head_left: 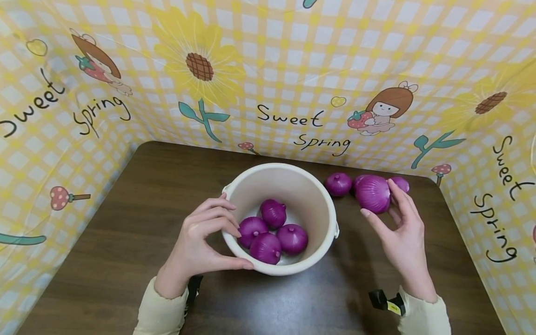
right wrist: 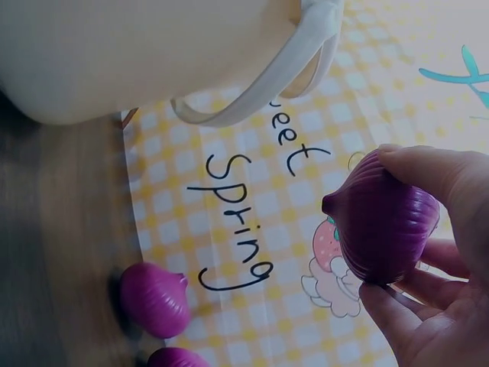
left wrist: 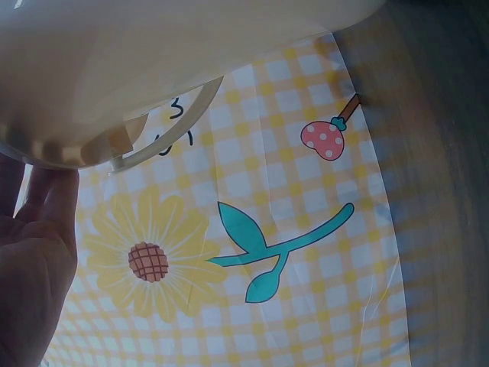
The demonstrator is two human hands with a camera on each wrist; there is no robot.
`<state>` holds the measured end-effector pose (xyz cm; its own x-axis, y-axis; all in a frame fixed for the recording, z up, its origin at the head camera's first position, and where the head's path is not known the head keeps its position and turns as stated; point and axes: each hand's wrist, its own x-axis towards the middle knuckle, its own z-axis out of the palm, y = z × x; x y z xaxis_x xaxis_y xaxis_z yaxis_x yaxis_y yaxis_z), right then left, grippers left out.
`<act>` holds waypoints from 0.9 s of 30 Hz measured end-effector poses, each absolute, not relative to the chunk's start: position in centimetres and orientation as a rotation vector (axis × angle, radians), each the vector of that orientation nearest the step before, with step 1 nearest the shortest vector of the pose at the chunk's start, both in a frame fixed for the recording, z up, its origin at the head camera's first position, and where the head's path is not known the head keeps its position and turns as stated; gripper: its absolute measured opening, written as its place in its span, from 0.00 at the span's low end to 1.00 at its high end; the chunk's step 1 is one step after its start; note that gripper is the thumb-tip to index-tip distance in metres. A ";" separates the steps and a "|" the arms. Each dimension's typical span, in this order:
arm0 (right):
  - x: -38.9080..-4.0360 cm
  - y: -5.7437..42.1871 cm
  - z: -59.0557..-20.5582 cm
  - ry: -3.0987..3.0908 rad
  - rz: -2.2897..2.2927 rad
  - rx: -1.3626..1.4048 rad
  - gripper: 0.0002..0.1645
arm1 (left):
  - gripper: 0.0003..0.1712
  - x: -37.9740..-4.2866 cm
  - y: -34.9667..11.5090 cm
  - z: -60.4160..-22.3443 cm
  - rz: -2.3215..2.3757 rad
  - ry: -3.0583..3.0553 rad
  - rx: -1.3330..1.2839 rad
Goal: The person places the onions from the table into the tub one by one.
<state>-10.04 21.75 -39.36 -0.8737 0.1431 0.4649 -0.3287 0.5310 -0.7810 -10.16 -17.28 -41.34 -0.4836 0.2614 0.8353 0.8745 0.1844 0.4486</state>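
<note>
A cream bucket (head_left: 322, 186) stands mid-table with several purple onions (head_left: 273, 214) at its bottom. My left hand (head_left: 201, 237) grips the bucket's left rim, thumb on the near edge and fingers over the side; in the left wrist view the fingers touch the rim from below. To the right of the bucket, my right hand (head_left: 404, 237) holds a purple onion (head_left: 372, 194) between thumb and fingertips, raised off the table. The right wrist view shows this held onion (right wrist: 386, 222) with its pointed end turned toward the bucket.
Behind the held onion, more purple onions (head_left: 338, 184) lie along the table's back right edge, partly hidden by it. The bucket's handle (right wrist: 252, 99) hangs down on its far side. A yellow checked cloth (head_left: 276, 83) walls the brown table (head_left: 113, 232) at the back and both sides.
</note>
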 end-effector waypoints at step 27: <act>-9.5 19.4 -37.0 -2.242 1.376 0.311 0.55 | 0.29 -10.1 -17.3 -41.5 -1.305 -1.867 -1.060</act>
